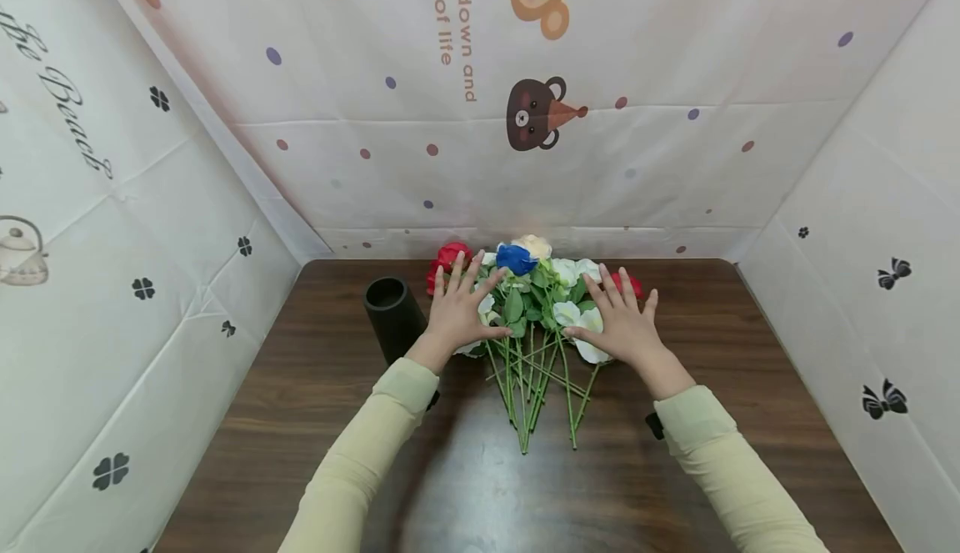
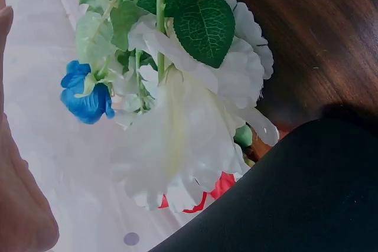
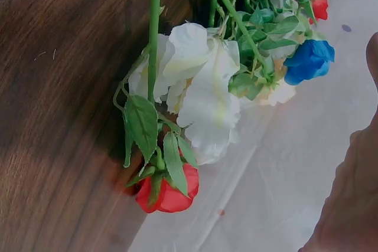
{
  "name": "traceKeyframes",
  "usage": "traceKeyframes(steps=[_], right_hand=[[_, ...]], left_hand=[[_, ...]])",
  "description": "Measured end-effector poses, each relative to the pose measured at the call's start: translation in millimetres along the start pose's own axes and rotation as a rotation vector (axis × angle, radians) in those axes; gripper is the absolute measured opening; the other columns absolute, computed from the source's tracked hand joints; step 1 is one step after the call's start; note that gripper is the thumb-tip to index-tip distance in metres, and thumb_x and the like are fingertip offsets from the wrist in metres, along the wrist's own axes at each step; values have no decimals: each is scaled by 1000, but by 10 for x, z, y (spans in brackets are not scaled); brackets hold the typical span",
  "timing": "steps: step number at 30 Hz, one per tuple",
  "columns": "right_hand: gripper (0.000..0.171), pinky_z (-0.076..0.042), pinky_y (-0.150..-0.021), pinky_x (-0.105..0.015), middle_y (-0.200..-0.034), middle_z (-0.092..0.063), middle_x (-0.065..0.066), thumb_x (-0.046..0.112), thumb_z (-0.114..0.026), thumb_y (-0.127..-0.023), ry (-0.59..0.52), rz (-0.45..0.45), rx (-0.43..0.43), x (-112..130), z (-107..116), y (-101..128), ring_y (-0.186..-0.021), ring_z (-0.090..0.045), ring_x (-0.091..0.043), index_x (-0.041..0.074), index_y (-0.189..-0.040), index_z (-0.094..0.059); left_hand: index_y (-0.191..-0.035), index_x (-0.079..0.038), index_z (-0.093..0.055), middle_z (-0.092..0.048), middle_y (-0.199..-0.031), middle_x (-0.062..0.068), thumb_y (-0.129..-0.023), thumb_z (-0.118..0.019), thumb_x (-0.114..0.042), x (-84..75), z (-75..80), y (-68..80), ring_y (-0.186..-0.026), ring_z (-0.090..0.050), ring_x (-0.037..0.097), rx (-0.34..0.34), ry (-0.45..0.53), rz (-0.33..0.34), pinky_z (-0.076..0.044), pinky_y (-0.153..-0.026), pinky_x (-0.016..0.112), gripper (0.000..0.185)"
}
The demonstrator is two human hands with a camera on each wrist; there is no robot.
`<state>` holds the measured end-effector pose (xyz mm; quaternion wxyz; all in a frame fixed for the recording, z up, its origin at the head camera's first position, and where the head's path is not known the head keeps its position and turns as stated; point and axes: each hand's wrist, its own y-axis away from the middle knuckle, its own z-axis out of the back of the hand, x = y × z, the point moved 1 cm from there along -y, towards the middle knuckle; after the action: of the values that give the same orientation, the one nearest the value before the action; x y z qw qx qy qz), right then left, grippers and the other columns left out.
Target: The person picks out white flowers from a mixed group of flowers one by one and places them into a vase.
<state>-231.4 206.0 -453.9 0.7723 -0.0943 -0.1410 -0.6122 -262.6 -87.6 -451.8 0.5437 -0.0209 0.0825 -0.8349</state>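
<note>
A pile of artificial flowers lies on the table, with green stems [image 1: 525, 394] pointing toward me. Among the blooms are a blue rose [image 1: 517, 258], a cream rose [image 1: 534, 244], red roses [image 1: 452, 254] and large white flowers [image 1: 592, 338]. My left hand [image 1: 459, 313] is over the left side of the pile, fingers spread and straight. Over the right side is my right hand [image 1: 622, 324], also with fingers spread. Neither hand grips anything; whether they touch petals I cannot tell. The right wrist view shows a red rose [image 3: 171, 192] beside a white flower [image 3: 204, 98].
A black cylindrical vase [image 1: 393, 319] with its mouth upward stands just left of my left hand. The brown wooden table [image 1: 480, 495] meets printed cloth walls at the back [image 1: 375, 178] and on both sides.
</note>
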Motion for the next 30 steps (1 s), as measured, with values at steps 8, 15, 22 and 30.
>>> traceKeyframes(steps=[8,15,22,30], right_hand=[[104,2,-119,-80,-175,-6,-14,61,-66,-91,-2,29,-64,32,-43,-1,-161,1,-41,12,-166,-13],[78,-37,-113,-70,-159,-40,-29,42,-66,-98,-133,2,-78,104,-76,33,-146,-40,-48,-2,-156,-37],[44,-58,-85,-50,-119,-73,-25,31,-60,-103,-329,-90,-17,98,-266,40,-102,-70,-37,-5,-128,-67],[40,-60,-78,-41,-109,-75,-25,26,-54,-106,-511,-240,103,66,-561,0,-93,-73,-35,-8,-119,-71]], left_hand=[[-164,-30,-26,-23,-172,10,-80,-79,-63,14,115,137,-158,-28,34,-39,164,-13,-36,-122,58,104],[-155,-21,-47,-58,-150,11,-88,-80,-43,144,265,585,-126,-64,35,6,467,37,-57,-95,54,78],[-124,-10,-72,-77,-106,9,-89,-79,-37,523,295,1028,-95,-73,23,61,597,178,-59,-88,45,45],[-109,-9,-76,-78,-96,9,-88,-66,-67,995,210,1290,-86,-70,23,171,368,485,-55,-71,43,63]])
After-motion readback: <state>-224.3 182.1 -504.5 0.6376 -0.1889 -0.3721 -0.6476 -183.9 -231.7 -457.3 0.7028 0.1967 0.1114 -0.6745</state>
